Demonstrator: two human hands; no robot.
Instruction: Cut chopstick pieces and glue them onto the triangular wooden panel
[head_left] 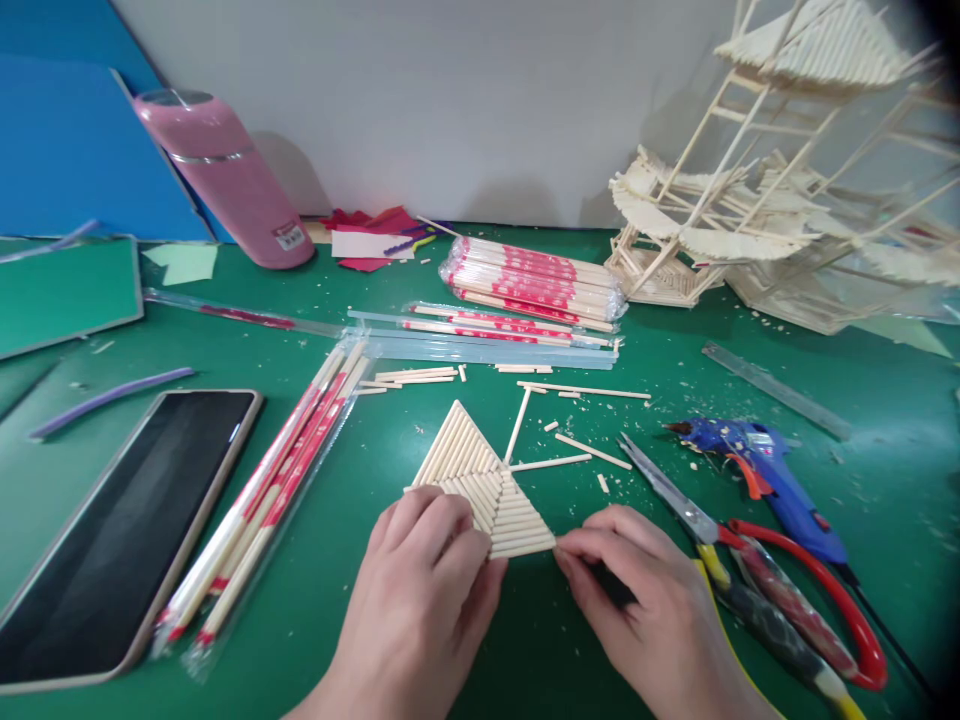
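On the green tabletop (675, 340), the left hand (427, 590) presses the triangular stick panel (480, 490) flat while the right hand (645, 600) pinches its lower corner; keep edges aligned.

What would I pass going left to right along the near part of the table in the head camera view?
Phone → wrapped chopsticks → left hand, resting on the triangular stick panel → right hand, pinching the panel's right corner → scissors → blue glue gun.
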